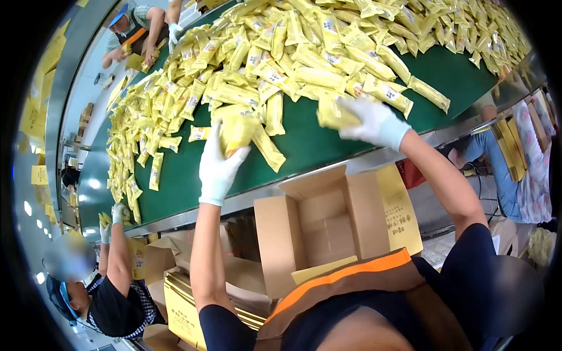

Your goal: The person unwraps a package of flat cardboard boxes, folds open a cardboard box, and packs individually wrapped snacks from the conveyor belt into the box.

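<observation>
Both my hands wear white gloves and reach over a green conveyor belt [328, 140] covered with several yellow snack packets [257, 64]. My left hand [218, 164] grips a yellow packet [237, 131] near the belt's near edge. Further right, my right hand [374, 123] is closed on another yellow packet [336, 114] just above the belt. An open cardboard box [319, 225] stands below the belt edge, between my arms, with a yellow sheet inside at its near side.
A co-worker at lower left reaches a gloved hand [119, 213] to the belt. Other people work at the belt's far side, top left [137, 29]. A seated person [521, 175] is at right. Flat yellow cartons [181, 310] are stacked beside the box.
</observation>
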The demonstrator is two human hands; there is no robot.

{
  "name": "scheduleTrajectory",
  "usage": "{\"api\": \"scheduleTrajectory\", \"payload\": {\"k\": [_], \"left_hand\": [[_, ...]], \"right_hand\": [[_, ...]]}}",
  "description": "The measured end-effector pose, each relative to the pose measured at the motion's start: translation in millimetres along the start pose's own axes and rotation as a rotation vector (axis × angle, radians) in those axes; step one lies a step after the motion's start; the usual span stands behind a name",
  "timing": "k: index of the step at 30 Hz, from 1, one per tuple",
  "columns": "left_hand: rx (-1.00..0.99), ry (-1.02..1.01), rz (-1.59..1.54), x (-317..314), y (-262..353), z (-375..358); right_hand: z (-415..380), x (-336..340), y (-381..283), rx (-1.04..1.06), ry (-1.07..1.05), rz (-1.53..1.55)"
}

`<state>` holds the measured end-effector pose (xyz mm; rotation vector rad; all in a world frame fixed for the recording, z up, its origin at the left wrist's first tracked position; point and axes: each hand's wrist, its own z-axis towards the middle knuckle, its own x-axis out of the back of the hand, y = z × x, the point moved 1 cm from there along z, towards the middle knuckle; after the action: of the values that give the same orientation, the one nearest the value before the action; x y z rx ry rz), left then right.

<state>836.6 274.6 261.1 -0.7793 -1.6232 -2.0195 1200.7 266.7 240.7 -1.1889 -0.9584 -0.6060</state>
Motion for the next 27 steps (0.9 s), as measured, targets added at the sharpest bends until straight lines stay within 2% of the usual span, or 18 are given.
{"api": "scheduleTrajectory", "payload": {"k": [1,3,4,5,6,9,10,13,14,15,17,18,19,21,22,24,25,27], "left_hand": [[-0.154,-0.079,0.101,-7.4,18.1,4.3],[-0.142,-0.402,0.157,-36.3,65.5,7.9],[-0.265,-0.461,0.284,-56.9,61.8,7.4],[-0.384,-0.524,0.411,-74.7,50.5,4.7],[-0.328,-0.680,0.646,-79.9,44.3,6.6],[-0.209,-0.724,0.551,-34.3,34.6,-1.2],[-0.108,-0.709,0.510,-21.7,32.2,-5.1],[0.001,-0.495,0.035,5.4,9.9,-17.9],[0.173,-0.398,-0.331,7.0,13.1,-21.1],[0.217,-0.289,-0.397,10.2,21.5,-19.1],[0.331,-0.266,-0.584,2.5,10.2,-6.6],[0.378,-0.255,-0.535,-10.9,-0.9,-1.1],[0.404,-0.218,-0.511,-31.2,-13.4,0.1],[0.402,-0.235,-0.355,-52.3,-9.7,0.7],[0.244,-0.152,0.011,-62.4,-26.5,-0.8],[0.069,-0.168,0.422,-58.8,-6.9,-11.2],[-0.009,-0.168,0.581,-53.0,8.2,-17.5],[-0.074,-0.196,0.658,-32.6,17.5,-24.8]], "right_hand": [[9.1,3.3,4.0,0.028,0.118,0.088],[42.3,14.8,-5.5,-0.200,-0.037,0.249],[60.0,16.7,-9.0,-0.274,-0.093,0.260],[73.8,3.3,-2.5,-0.272,-0.114,0.139],[80.2,-1.6,-2.1,-0.268,-0.133,0.017],[77.9,-10.5,1.0,-0.352,-0.206,0.081],[79.9,-19.0,12.5,-0.299,-0.128,0.109],[82.9,-4.9,22.0,-0.395,-0.326,0.905],[81.8,-2.0,23.1,-0.341,-0.145,0.884],[79.5,-1.5,23.6,-0.375,-0.280,1.043],[78.6,-10.3,7.5,-0.320,-0.193,0.550],[81.3,-0.4,-12.4,-0.288,-0.381,0.267],[87.2,-35.7,-5.1,-0.204,-0.243,0.121],[72.2,-26.8,-37.0,-0.179,-0.286,-0.030],[63.5,-25.5,-41.9,-0.111,-0.288,-0.098],[45.4,-21.7,-52.9,-0.042,-0.309,-0.186],[33.9,-17.4,-55.8,-0.024,-0.237,-0.280],[-2.1,-13.5,-39.7,0.172,0.191,-0.388]]}}
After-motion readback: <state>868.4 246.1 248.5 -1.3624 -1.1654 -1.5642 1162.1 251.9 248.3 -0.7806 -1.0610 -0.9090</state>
